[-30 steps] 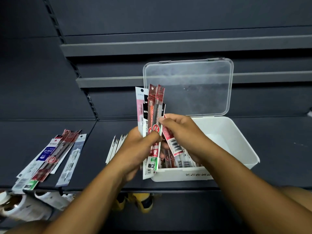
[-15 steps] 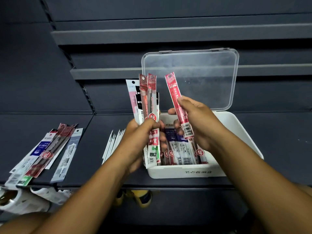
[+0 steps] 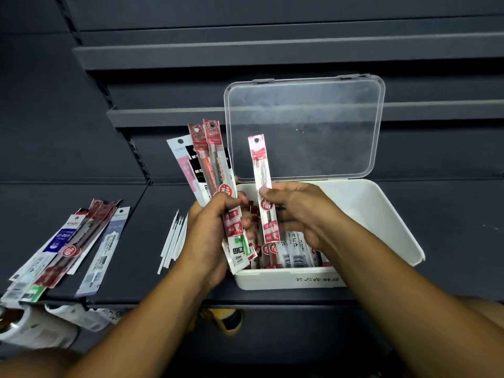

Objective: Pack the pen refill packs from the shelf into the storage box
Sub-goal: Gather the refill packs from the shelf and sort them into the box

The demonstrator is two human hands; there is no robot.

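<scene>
My left hand (image 3: 210,230) grips a fanned bundle of pen refill packs (image 3: 210,156), red, pink and black, held upright at the left edge of the white storage box (image 3: 381,214). My right hand (image 3: 294,211) pinches a single red and white refill pack (image 3: 263,181) upright over the box's left part. Several packs (image 3: 289,252) lie flat inside the box at its front left. The clear lid (image 3: 305,126) stands open against the shelf back. More refill packs (image 3: 73,244) lie in a loose pile on the dark shelf at the left.
A few thin white refill tubes (image 3: 171,241) lie on the shelf (image 3: 450,241) between the pile and the box. Empty dark shelf ledges run above. White wrapped items (image 3: 32,328) and something yellow (image 3: 226,320) sit on the level below.
My right hand drew one red pack out of the bundle, raised it upright, and has now brought it lower and closer to the left hand, over the box. The left hand kept its bundle.
</scene>
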